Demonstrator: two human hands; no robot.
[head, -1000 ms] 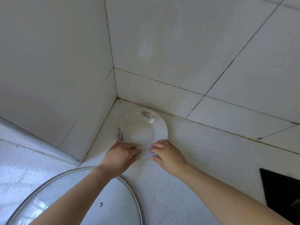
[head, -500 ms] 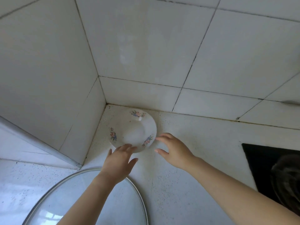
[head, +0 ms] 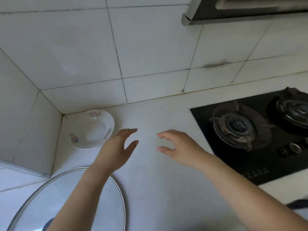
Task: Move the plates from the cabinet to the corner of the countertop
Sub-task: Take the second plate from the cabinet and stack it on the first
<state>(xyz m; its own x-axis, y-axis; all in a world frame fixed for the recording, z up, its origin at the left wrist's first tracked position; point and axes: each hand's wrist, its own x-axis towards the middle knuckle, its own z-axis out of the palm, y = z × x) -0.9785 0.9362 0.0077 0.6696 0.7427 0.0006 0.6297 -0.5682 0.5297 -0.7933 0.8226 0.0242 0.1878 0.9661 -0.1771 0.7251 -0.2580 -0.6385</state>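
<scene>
A white plate [head: 90,130] with small flower prints lies flat on the speckled countertop [head: 150,172], tucked into the corner where two tiled walls meet. My left hand [head: 117,148] hovers just to the right of the plate, fingers spread, holding nothing and not touching it. My right hand [head: 178,146] is further right over bare countertop, also open and empty. No cabinet is in view.
A large glass pot lid [head: 70,200] with a metal rim lies at the lower left, under my left forearm. A black gas hob [head: 253,130] with two burners sits to the right. A range hood edge [head: 241,12] shows at the top right.
Both hands have let go of the plate and drawn back to the right. The plate stays in the corner. The view has swung right, bringing the hob into sight.
</scene>
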